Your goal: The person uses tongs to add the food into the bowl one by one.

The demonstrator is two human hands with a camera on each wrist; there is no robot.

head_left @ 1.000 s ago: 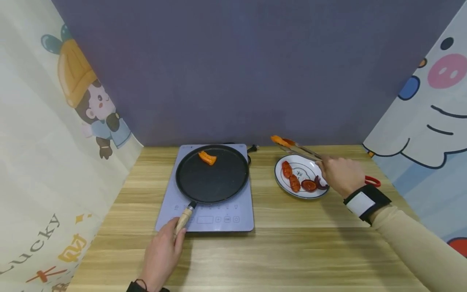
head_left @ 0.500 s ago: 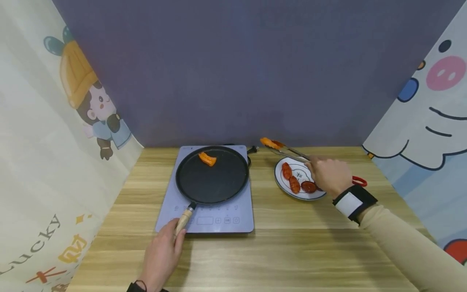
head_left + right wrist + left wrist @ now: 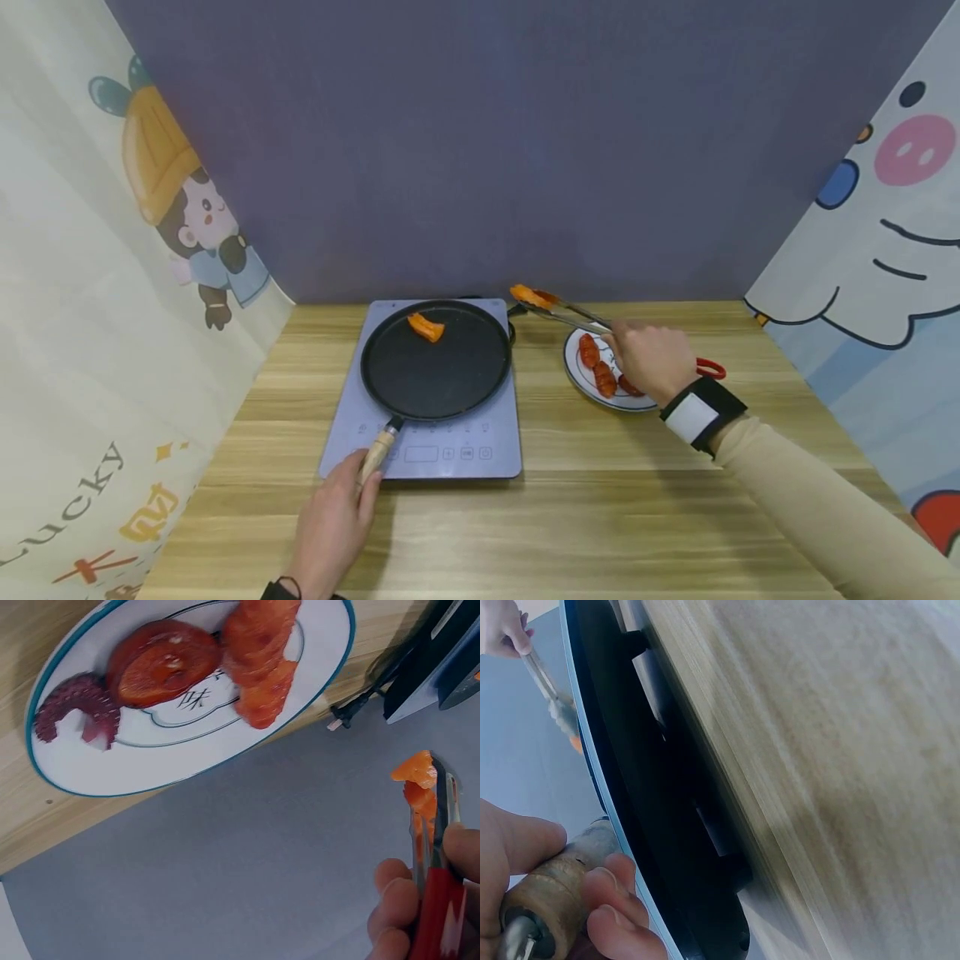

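My left hand [image 3: 333,521] grips the wooden handle [image 3: 380,447] of a flat black frying pan [image 3: 442,379], seated on an induction cooker [image 3: 498,433]. Toward the pan's far side lies one orange food piece [image 3: 426,327]. My right hand [image 3: 654,358] holds red-handled metal tongs [image 3: 573,317], whose tips clasp another orange piece [image 3: 528,295] in the air between plate and pan. Below that hand is a white plate [image 3: 169,774] with a dark rim. It bears reddish scored pieces [image 3: 261,656], a dark red round slice [image 3: 165,664] and a purple tentacle piece [image 3: 81,710].
Behind the cooker's right corner, a black plug and cord [image 3: 351,709] lie on the wooden table [image 3: 450,533]. A grey-blue panel [image 3: 487,150] rises at the back. Printed curtains [image 3: 90,333] hang on both sides.
The right hand has moved left with the tongs and orange piece, from above the plate's back toward the pan. It now covers more of the plate's right side. The left hand stays in place.
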